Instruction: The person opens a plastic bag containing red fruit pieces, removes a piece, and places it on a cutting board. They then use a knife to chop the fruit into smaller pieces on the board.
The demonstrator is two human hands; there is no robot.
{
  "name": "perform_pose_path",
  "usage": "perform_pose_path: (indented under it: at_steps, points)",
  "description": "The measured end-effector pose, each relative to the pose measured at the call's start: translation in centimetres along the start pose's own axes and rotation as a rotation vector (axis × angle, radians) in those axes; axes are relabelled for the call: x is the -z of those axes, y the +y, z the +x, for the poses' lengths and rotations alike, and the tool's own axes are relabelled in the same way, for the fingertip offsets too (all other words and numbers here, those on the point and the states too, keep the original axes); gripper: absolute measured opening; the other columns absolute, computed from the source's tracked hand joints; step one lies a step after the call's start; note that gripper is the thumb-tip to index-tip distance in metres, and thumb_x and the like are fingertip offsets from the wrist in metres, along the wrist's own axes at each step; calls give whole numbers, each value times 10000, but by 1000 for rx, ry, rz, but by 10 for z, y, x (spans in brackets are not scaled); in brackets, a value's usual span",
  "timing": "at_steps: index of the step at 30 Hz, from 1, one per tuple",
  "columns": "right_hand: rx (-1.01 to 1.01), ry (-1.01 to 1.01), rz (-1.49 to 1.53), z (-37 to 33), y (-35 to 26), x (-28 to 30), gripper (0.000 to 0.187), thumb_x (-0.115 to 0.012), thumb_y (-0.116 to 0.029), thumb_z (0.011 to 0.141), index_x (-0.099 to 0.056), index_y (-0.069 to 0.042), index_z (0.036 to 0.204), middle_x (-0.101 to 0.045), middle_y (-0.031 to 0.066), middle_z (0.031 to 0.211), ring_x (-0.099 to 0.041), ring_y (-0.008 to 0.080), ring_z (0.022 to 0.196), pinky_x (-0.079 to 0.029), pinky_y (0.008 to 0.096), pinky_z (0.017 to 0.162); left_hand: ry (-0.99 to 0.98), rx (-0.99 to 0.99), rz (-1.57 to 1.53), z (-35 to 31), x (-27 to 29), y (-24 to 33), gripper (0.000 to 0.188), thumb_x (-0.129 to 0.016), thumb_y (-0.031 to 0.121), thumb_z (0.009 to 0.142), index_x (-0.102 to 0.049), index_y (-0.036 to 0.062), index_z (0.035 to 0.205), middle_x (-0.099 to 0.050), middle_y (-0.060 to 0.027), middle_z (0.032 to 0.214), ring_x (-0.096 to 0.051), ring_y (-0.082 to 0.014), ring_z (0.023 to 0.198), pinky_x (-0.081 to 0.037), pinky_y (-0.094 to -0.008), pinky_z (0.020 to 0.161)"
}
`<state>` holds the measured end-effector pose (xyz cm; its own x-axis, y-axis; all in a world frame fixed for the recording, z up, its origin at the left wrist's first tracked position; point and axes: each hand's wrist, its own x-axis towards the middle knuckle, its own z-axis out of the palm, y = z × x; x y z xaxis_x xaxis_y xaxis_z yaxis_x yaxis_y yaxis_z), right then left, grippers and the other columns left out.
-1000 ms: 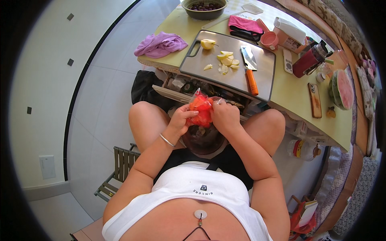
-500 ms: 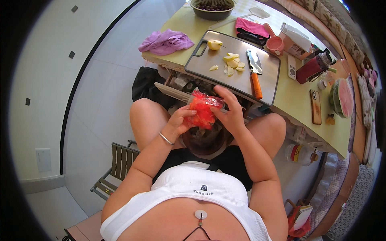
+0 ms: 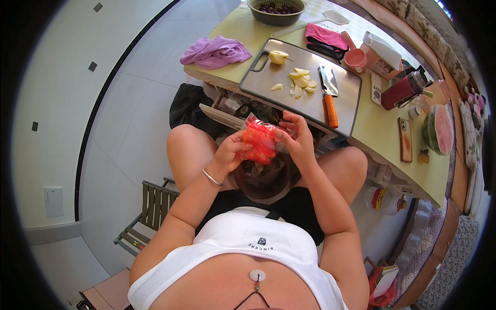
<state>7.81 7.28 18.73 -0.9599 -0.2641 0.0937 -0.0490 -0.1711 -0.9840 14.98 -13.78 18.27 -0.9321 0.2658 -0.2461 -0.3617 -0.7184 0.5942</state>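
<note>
Both hands hold a clear plastic bag of red fruit pieces over a dark bowl resting in my lap. My left hand grips the bag's left side, a thin bracelet on the wrist. My right hand pinches the bag's top right edge. Just beyond lies a grey cutting board on a yellow-green table, with pale fruit slices, a half fruit and an orange-handled knife on it.
On the table: purple cloth, dark bowl of dark fruit, pink cloth, pink cup, red bottle, phone, cut watermelon. A black bag sits on the floor; a folding stool stands at my left.
The bag and both hands have stayed over the bowl; my fingers shift on the bag's top. The view has tilted slightly, moving the table upward.
</note>
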Motion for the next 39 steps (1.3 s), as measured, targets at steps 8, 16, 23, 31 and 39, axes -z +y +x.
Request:
perform_pose_path:
  at_steps: [8,16,23,31,39]
  points:
    - [-400,-252,-115,-1,6,6,219,-779,-56,860,-682,-4,1050,-686,4,820,-618,81,667,-511,237,576,-27,-19,185,1,6,-1,382,-707,39,889,-609,-37,1251,-696,-118,1162,-684,-176,1017,-553,-320,912]
    - [-518,-269,-100,5,-2,9,189,-755,-27,873,-688,-1,1049,-701,21,874,-664,92,713,-554,235,622,186,-109,275,17,17,-12,195,-693,-17,901,-707,-36,1095,-734,-99,1061,-702,-166,932,-568,-303,862]
    - [-470,-210,112,6,-5,15,245,-666,26,876,-692,-26,1114,-713,42,956,-677,107,784,-554,237,684,105,-161,221,14,14,-13,214,-684,-13,904,-706,-40,1116,-732,-96,1088,-690,-174,973,-547,-322,917]
    - [-547,157,242,17,-16,38,266,-559,-56,927,-664,-39,1171,-724,87,1079,-669,125,882,-523,243,764,222,-855,1236,6,-12,2,293,-703,-43,773,-781,91,1021,-701,-104,1132,-625,-260,1103,-494,-353,980]
    - [-96,317,399,22,-26,55,160,-553,-17,944,-691,-19,1024,-719,83,880,-600,92,677,-470,218,623,488,-868,1779,57,31,-14,252,-725,7,681,-799,149,876,-679,-75,904,-607,-309,913,-507,-409,782]
